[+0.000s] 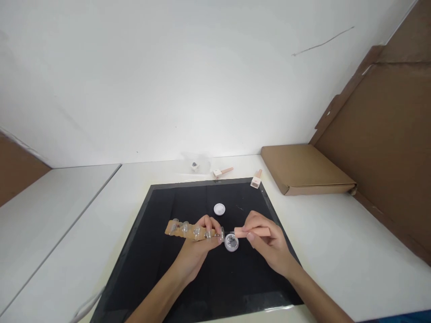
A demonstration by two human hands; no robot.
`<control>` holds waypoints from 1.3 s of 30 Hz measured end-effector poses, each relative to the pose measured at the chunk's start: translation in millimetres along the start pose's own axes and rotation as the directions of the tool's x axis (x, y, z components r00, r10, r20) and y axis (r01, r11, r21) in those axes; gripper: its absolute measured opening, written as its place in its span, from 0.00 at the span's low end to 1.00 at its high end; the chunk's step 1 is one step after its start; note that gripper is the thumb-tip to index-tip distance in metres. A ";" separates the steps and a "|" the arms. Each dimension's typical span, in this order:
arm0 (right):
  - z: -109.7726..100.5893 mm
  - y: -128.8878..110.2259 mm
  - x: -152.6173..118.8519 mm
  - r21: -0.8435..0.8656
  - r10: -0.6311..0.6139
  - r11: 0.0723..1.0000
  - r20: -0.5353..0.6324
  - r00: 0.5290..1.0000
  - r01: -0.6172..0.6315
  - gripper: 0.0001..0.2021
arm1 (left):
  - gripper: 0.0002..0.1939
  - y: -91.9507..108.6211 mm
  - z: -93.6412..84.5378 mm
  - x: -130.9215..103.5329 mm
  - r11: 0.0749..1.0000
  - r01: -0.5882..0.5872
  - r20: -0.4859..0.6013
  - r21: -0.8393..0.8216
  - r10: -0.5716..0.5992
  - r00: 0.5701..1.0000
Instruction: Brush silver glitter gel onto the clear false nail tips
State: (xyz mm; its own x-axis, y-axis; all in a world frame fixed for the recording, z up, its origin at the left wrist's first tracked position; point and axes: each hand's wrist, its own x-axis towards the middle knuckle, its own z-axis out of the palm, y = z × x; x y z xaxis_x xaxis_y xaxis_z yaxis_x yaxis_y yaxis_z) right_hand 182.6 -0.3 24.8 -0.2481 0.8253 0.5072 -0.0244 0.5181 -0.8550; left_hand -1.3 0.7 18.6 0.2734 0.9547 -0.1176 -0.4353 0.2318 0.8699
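Observation:
My left hand grips the right end of a tan strip that carries several clear domes. Pinched in my right hand is a pink brush handle, held level, its dark tip pointing left toward the strip's end. Just below that tip, between my hands, a small round jar stands uncovered with greyish bits inside. A white round lid lies farther back on the black mat.
Behind the mat are a small white item with clear plastic, a white box with a pink handle and a similar one. A flat cardboard box lies at right, beside a tall cardboard panel. A white wall rises behind.

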 end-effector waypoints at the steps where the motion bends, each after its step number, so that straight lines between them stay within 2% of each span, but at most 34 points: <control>1: 0.0 0.3 -0.3 -0.010 0.012 1.000 -0.019 1.000 -0.012 0.05 | 0.18 -0.2 -0.1 -0.8 1.000 0.002 -0.001 0.007 -0.002 1.000; 4: 0.2 -0.2 -0.1 -0.030 0.022 0.999 -0.018 1.000 -0.022 0.05 | 0.18 -0.3 -0.6 -2.5 1.000 0.002 0.004 0.020 -0.002 1.000; 11: 1.6 -5.8 3.7 0.023 -0.029 0.999 0.133 0.991 0.026 0.06 | 0.19 6.0 1.1 -1.6 0.999 -0.021 -0.012 0.024 0.022 1.000; 13: 2.3 -6.1 2.9 0.039 -0.028 0.999 0.119 0.992 0.023 0.05 | 0.19 7.5 1.7 -1.8 0.999 -0.020 -0.018 0.031 0.021 1.000; 19: 3.1 -6.0 2.0 -0.013 0.010 1.000 -0.040 0.999 -0.011 0.05 | 0.18 7.6 1.3 -2.7 0.996 -0.052 -0.025 0.067 0.053 0.998; 26: 2.3 -8.8 6.0 0.018 -0.050 0.999 0.136 0.989 0.048 0.05 | 0.18 9.4 3.4 -0.7 0.996 -0.052 -0.031 0.068 0.054 0.998; 28: 2.7 -9.2 5.1 0.022 -0.046 0.999 0.120 0.992 0.044 0.05 | 0.18 9.1 2.7 -0.4 0.996 -0.054 -0.030 0.070 0.056 0.998; 33: 3.5 -8.4 5.0 -0.042 -0.014 0.999 -0.006 1.000 0.013 0.05 | 0.19 7.4 1.2 -0.7 0.994 -0.061 -0.038 0.092 0.065 0.997; 39: 2.2 -9.1 7.7 -0.029 -0.029 0.999 0.127 0.991 0.033 0.05 | 0.19 9.2 4.2 -0.2 0.994 -0.058 -0.043 0.092 0.062 0.997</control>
State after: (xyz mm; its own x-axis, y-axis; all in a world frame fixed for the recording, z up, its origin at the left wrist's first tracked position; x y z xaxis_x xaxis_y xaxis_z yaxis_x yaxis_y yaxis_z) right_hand 178.9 0.8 36.3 -0.3686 0.7745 0.5141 -0.0047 0.5515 -0.8342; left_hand -1.7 1.8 28.6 0.2088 0.9744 -0.0839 -0.3695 0.1580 0.9157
